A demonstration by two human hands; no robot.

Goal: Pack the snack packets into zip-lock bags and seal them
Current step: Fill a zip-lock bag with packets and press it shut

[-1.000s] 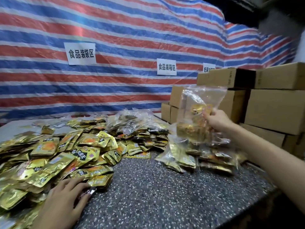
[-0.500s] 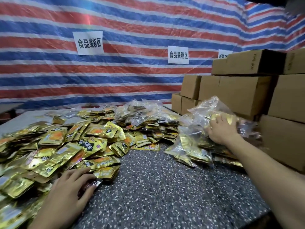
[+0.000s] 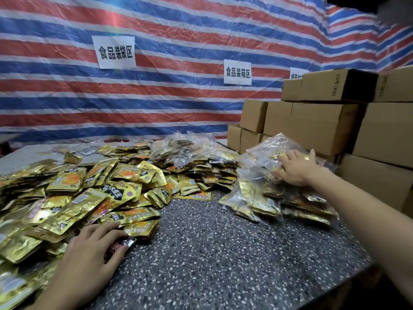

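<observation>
Left hand [image 3: 89, 253] lies flat on the loose packets [image 3: 93, 191], fingers slack, gripping nothing, same spot as 1 s ago. Right hand [image 3: 295, 168] has brought the filled bag [image 3: 266, 151] down from mid-air onto the bag stack [image 3: 252, 198]; fingers now spread, pressing, not clasping. Judged: 1 bag finished, next fill due.
</observation>
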